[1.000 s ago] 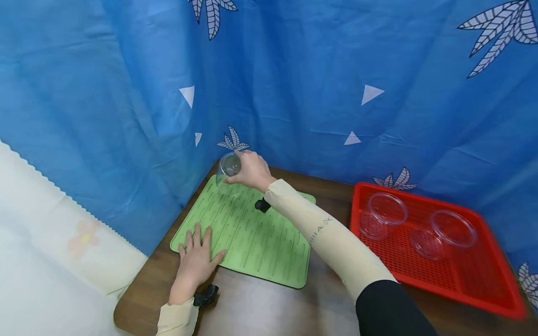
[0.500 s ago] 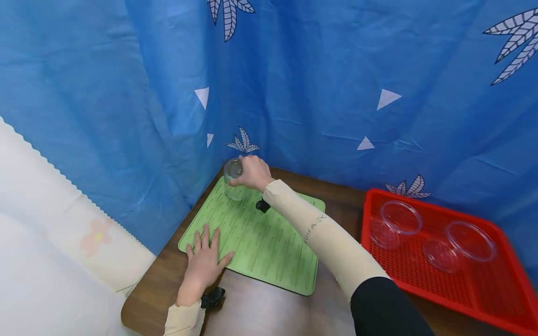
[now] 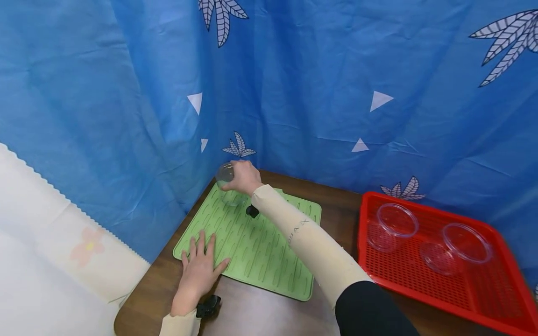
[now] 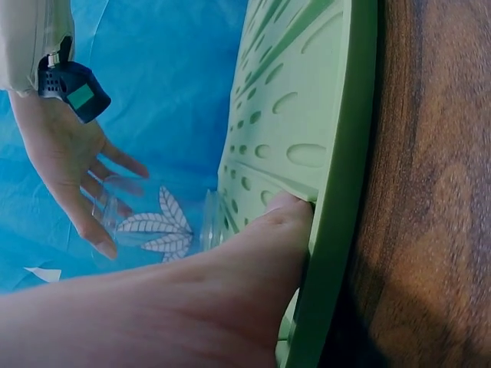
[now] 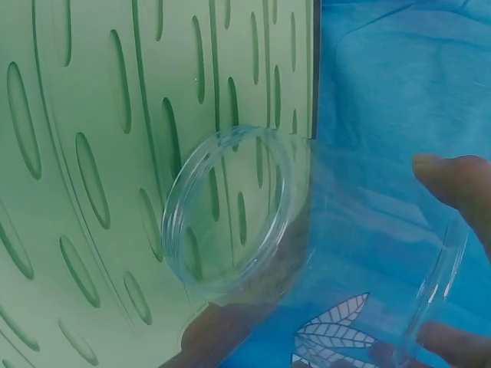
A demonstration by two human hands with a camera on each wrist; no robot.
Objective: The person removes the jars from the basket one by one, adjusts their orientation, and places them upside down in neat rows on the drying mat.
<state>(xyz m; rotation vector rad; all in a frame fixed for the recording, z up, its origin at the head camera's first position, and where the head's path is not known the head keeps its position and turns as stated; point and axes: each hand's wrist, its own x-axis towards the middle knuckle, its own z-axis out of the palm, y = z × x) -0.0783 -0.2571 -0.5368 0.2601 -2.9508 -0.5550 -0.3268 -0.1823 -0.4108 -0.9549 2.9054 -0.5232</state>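
Observation:
A clear plastic cup (image 3: 224, 177) is over the far-left part of the green ribbed mat (image 3: 269, 252), its wide rim turned down toward the mat. My right hand (image 3: 244, 177) holds it near its upper, base end. In the right wrist view, the cup's ringed rim (image 5: 230, 211) is against or just above the mat; I cannot tell which. Thumb and fingers flank the other end there. My left hand (image 3: 199, 270) lies with spread fingers on the mat's near-left edge. The left wrist view shows its thumb (image 4: 284, 218) resting on the mat.
A red perforated tray (image 3: 420, 291) stands on the right of the brown wooden table (image 3: 143, 303), holding two more clear cups (image 3: 397, 221), (image 3: 466, 242). A blue patterned curtain (image 3: 294, 93) hangs close behind and to the left of the table.
The head view has shifted slightly. My right hand still holds the cup over the far-left mat area, where its tilt has changed a little. My left hand stays on the mat edge.

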